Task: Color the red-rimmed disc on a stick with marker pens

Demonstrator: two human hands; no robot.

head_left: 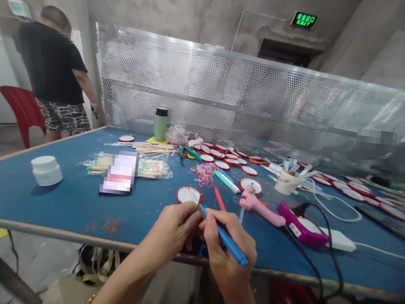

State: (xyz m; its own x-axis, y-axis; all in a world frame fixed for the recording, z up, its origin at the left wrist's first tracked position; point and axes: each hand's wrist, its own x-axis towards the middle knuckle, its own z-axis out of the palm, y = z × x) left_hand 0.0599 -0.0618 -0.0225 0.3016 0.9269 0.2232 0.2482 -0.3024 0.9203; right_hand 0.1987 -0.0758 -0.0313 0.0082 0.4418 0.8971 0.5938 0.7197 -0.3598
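Bare concrete walls (190, 4) and a perforated metal screen (195, 83) stand behind a blue table (75, 210), with a lit exit sign (304, 20) up on the right and a person in a black shirt (53, 64) at the far left. Near the table's front edge, a small white disc with a red rim (187, 195) lies just beyond the left hand (176, 220), its near side hidden by the curled fingers. These are bent inward close together; whether they pinch the disc or something under it, I cannot tell. The right hand (231, 238) grips a blue pen (231, 246) between thumb and fingers, the shaft slanting away from the body and its front end near the disc's right side, by a small red piece (201, 198) at the rim. Exact contact there is too small to make out. Just beyond the right hand lies a red pen (220, 199), and farther off a tangle of colourful rubber bands (204, 173). To the right are a pink glue gun (260, 207), a purple box (302, 225) and a cup of pens (288, 183). More red-rimmed discs (230, 161) spread toward the screen. Left of the hands are a phone (119, 174) and a white jar (46, 171).
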